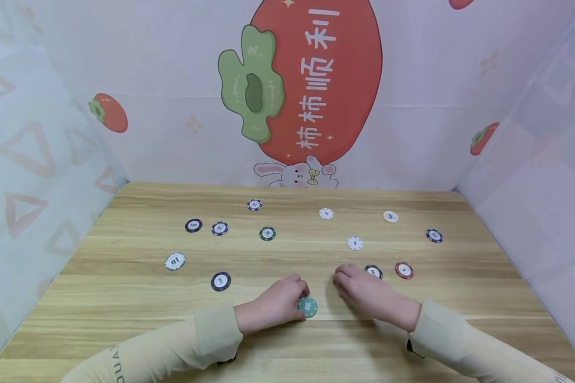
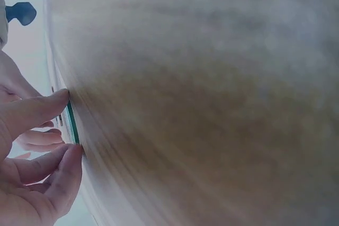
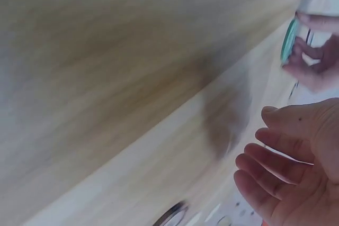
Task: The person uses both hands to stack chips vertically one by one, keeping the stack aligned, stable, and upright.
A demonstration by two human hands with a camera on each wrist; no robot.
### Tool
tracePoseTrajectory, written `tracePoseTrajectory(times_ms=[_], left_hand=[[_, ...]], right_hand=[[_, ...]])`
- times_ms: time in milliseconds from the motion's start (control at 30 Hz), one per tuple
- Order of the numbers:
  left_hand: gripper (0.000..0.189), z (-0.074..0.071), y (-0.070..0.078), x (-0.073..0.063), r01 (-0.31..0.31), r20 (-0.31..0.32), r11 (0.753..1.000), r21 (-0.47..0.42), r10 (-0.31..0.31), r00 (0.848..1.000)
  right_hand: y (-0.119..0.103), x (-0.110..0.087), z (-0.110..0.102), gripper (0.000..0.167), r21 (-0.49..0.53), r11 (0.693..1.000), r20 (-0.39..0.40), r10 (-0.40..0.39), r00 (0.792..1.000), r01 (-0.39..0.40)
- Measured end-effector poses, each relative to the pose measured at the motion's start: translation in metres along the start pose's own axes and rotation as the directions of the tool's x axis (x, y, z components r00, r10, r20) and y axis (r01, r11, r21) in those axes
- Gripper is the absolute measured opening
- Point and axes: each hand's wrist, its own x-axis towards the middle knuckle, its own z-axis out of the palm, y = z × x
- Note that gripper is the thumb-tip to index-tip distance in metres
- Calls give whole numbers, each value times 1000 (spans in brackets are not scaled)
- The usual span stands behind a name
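Note:
Between thumb and fingers, my left hand pinches a green poker chip marked 20 by its edges. In the left wrist view the chip shows as a thin green edge close to the tabletop. My right hand hovers over the wood to the right of it, and holds nothing. Its fingers are loosely bent in the right wrist view, the thumb apart from them. Just beyond this hand lies a black-rimmed chip, partly hidden by it, with a red chip to its right.
Several other chips lie scattered flat on the wooden table: a dark one and a light one at left, a green-rimmed one in the middle, white ones at right. Printed cloth walls stand around the table.

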Motion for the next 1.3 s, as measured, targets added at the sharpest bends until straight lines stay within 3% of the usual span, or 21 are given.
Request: tracePoseTrajectory(times_ms=[500,933,1300], left_hand=[[38,1,1,-1,-23,-11,999,32,23,1000],[39,3,-1,0,-19,1,999,34,19,1000],[36,2,0,-1,-27,-5,999,47,28,1000]], right_hand=[[42,-26,-2,29,12,988,-48,155,987,-155],[54,-37,-1,29,-8,990,-110,138,984,-140],[54,-33,-2,31,9,980,-74,197,977,-197]])
